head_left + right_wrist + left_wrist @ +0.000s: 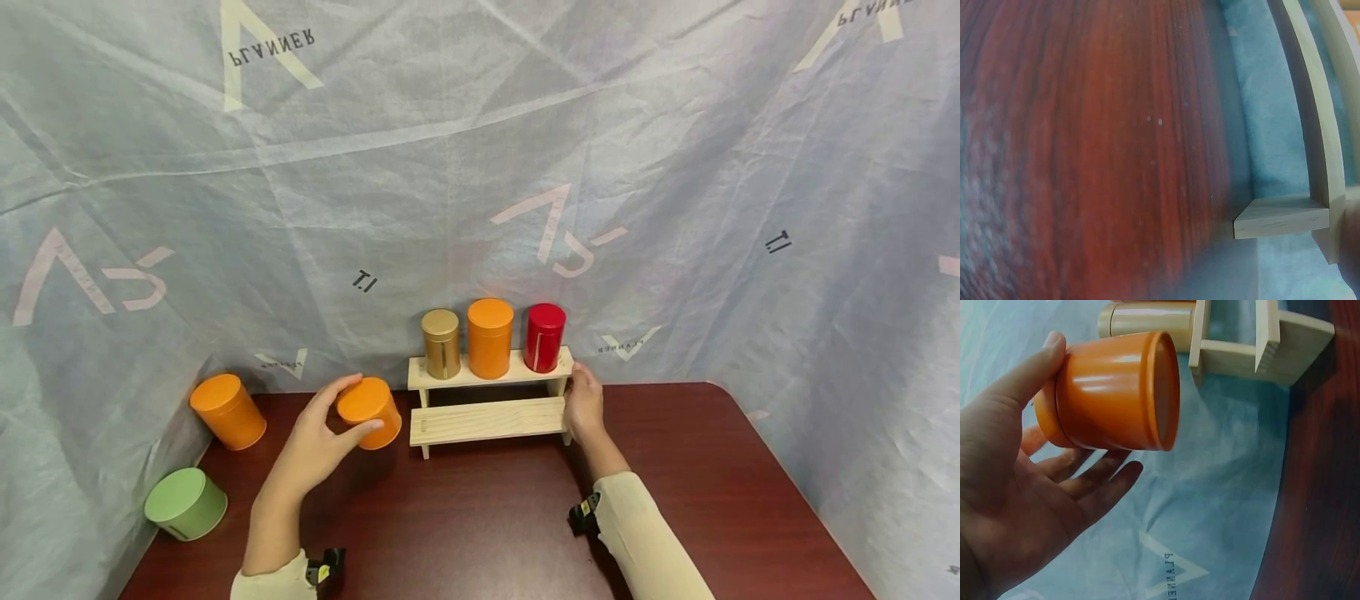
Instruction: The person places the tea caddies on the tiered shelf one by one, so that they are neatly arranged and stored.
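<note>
Tabletop (480, 517) and one rack (487, 421) bear five tins (490, 346); two hands: left (309, 450) pinches another tin (371, 410), right's (587, 407) grip unclear.

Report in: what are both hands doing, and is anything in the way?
Left hand grips an orange tin. Right hand at right end of rack. Nothing seen between tin and rack.
</note>
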Available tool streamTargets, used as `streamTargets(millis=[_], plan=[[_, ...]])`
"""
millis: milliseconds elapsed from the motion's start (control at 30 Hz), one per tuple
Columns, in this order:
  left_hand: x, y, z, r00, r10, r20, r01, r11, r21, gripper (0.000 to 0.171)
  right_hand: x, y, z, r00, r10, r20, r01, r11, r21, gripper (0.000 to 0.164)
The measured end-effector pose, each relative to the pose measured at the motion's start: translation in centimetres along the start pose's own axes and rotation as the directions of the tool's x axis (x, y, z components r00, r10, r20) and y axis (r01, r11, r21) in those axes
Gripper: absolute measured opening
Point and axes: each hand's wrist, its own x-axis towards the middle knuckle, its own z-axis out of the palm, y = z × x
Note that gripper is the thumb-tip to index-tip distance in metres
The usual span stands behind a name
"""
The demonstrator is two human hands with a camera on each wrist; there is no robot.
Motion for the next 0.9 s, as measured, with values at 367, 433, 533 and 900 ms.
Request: streamTargets(millis=[367, 433, 533, 900], plan=[[1.4, 1.5, 2.3, 0.993, 0.099, 0.065, -0.095, 0.993, -0.069, 0.072, -0.1, -0.1, 0.1, 1.000, 0.000, -0.002, 0.000, 1.000, 0.017, 0.044], [1.6, 1.9, 2.8, 0.991, 0.113, 0.075, -0.109, 0.992, -0.063, 0.068, -0.2, 0.0, 0.1, 1.000, 0.005, -0.001, -0.005, 1.000, 0.020, 0.044], [1.9, 2.2, 3.5, 0.988, 0.132, 0.086, -0.126, 0.990, -0.066, 0.065, -0.6, -0.4, 0.2, 1.000, 0.015, -0.003, -0.015, 1.000, 0.026, 0.042], [2.5, 3.3, 6.3, 0.980, 0.146, 0.136, -0.138, 0.988, -0.072, 0.064, -0.2, 0.0, 0.3, 1.000, -0.014, 0.006, 0.014, 0.999, 0.051, 0.045]])
